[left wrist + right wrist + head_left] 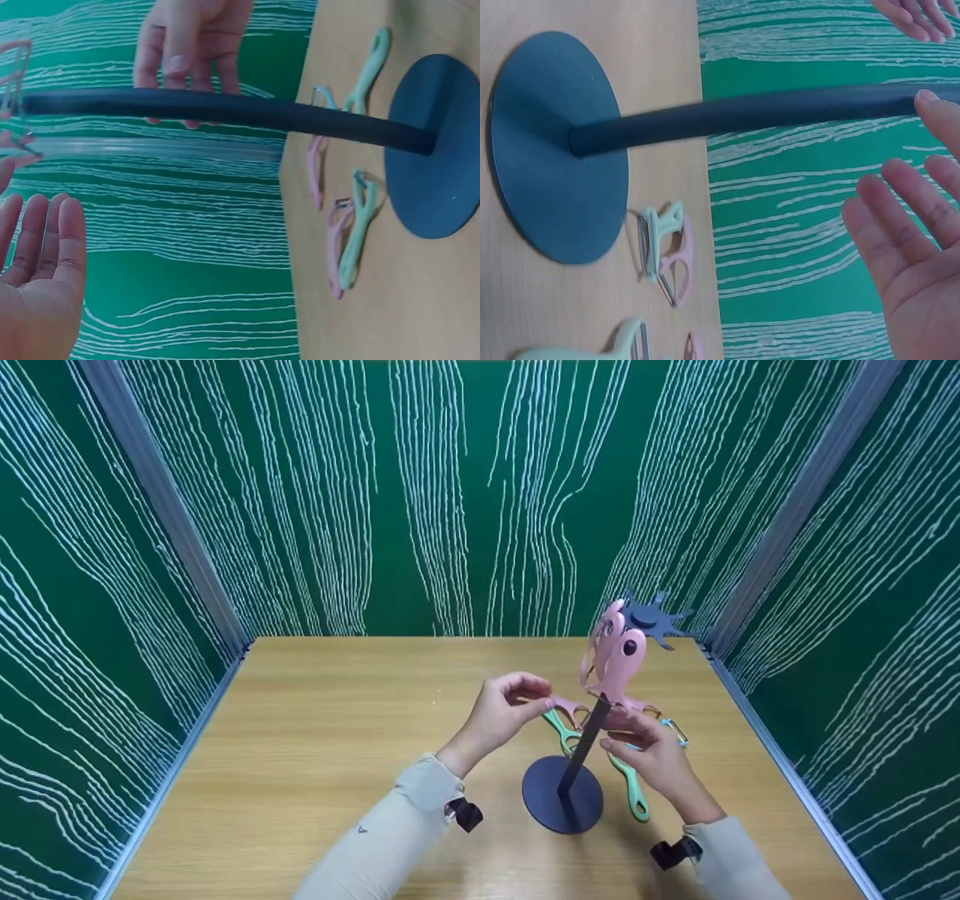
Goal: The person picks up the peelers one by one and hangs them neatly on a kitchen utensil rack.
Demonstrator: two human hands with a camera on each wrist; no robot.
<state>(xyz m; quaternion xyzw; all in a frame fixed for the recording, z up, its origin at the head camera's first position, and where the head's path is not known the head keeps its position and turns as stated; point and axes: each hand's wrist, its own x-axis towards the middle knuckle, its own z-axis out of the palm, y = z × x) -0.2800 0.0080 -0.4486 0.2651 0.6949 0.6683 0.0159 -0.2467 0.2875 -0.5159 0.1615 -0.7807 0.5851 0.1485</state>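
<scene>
A dark stand with a round base (541, 802), a thin pole (586, 742) and a spoked top (654, 621) stands upright. Pink peelers (624, 664) hang from the spokes on its left and near side. My left hand (508, 709) is left of the pole, below the hanging peelers; in the left wrist view its fingers (69, 244) are extended with nothing between them. On the other side, my right hand (651, 746) has its fingers spread and holds nothing. The right thumb overlaps the pole (780, 111) in the right wrist view.
Green peelers (360, 232) and pink peelers (336, 251) lie on the wooden table (315, 765) behind the base. One green peeler (634, 795) lies right of it, near a blue-ended peeler (675, 733). Green walls (427, 547) with white lines enclose the table.
</scene>
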